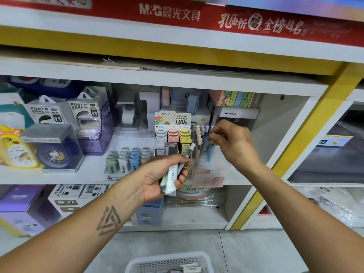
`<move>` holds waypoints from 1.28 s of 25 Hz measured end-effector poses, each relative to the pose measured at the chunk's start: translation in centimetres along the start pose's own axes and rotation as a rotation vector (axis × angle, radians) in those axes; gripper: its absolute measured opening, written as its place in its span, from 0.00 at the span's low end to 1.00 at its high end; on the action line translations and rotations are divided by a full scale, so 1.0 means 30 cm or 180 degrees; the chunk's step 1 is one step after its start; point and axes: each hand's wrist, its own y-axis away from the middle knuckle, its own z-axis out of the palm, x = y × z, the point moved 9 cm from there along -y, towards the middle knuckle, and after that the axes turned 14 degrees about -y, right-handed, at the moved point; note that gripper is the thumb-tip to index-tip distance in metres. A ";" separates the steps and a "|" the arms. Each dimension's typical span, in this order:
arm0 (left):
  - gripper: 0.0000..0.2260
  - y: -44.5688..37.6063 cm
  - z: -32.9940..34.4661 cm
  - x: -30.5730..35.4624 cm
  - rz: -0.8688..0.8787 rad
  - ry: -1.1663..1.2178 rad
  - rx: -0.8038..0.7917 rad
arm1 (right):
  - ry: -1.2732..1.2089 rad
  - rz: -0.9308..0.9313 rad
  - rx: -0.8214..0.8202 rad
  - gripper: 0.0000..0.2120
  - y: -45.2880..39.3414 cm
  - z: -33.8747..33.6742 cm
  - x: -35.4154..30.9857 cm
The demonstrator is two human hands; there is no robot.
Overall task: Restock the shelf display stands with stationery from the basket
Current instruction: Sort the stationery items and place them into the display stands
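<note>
A white plastic basket (pixel 169 262) with perforated walls sits on the grey floor at the bottom edge of the view, holding a few small packs that are only partly visible. Above it, two bare forearms reach toward a white shelf (pixel 59 177). The left hand (pixel 163 177), palm turned up, has its fingers curled round a small bundle of mechanical pencils (pixel 173 174) in pale green and white, one bearing a barcode label; their tips point up toward the display. The right hand (pixel 229 137) is higher and slightly farther in, fingers bent, pinching the top of a pastel pencil at the pencil display stand (pixel 202 142), where other pencils stand upright with caps in cream, lilac and blue. Just left of that stand, touching it, a lead refill display (pixel 173 134) holds rows of grey, pink and yellow cases under a card marked 0.7 HB. Farther left on the same shelf are small erasers (pixel 128 157), a blue alarm clock (pixel 53 155), a yellow alarm clock (pixel 16 151) and boxed power banks (pixel 48 113). A red banner (pixel 216 18) runs across the top.
</note>
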 end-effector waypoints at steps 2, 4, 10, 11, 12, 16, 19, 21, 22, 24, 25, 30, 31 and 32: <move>0.05 0.003 -0.004 0.002 0.0001 -0.0005 -0.0004 | 0.0073 -0.0130 -0.0019 0.09 -0.008 0.003 -0.006; 0.05 0.006 -0.008 0.002 0.0004 -0.0015 -0.0007 | 0.0171 -0.0238 -0.0072 0.07 -0.012 0.014 -0.015; 0.09 0.014 0.010 0.002 0.0022 -0.0082 -0.0144 | 0.1183 -0.0411 -0.0531 0.13 -0.004 0.105 -0.056; 0.10 0.015 0.014 0.004 0.0035 -0.0093 -0.0176 | 0.0911 -0.0245 -0.0433 0.14 -0.002 0.093 -0.065; 0.11 0.016 0.020 0.006 0.0047 -0.0096 -0.0205 | 0.0371 0.0059 -0.0378 0.14 0.002 0.084 -0.063; 0.13 0.003 0.037 0.006 0.0052 -0.0081 -0.0204 | -0.1628 0.1318 -0.0974 0.07 0.076 0.158 -0.020; 0.12 -0.007 0.049 -0.006 0.0002 -0.0064 -0.0271 | -0.2314 0.1520 -0.0213 0.03 0.062 0.061 0.020; 0.11 -0.013 0.051 -0.020 -0.0071 -0.0064 -0.0296 | -0.2110 0.1226 0.0621 0.05 0.030 -0.090 0.041; 0.11 -0.017 0.051 -0.025 -0.0111 -0.0063 -0.0282 | -0.1860 0.1034 0.0845 0.05 0.019 -0.153 0.042; 0.12 -0.023 0.046 -0.033 -0.0187 -0.0001 -0.0224 | -0.1248 0.0699 0.0930 0.06 0.006 -0.217 0.039; 0.12 -0.025 0.045 -0.035 -0.0220 0.0073 -0.0214 | -0.0858 0.0544 0.0858 0.06 0.006 -0.226 0.031; 0.13 -0.021 0.067 -0.021 -0.0141 0.0494 -0.0444 | 0.0293 -0.0217 0.0429 0.04 0.015 -0.158 0.005; 0.14 -0.019 0.067 -0.019 -0.0112 0.0530 -0.0470 | 0.0366 -0.0233 0.0373 0.04 0.011 -0.140 0.014; 0.15 -0.018 0.066 -0.017 -0.0088 0.0550 -0.0490 | 0.0438 -0.0252 0.0332 0.05 0.006 -0.123 0.024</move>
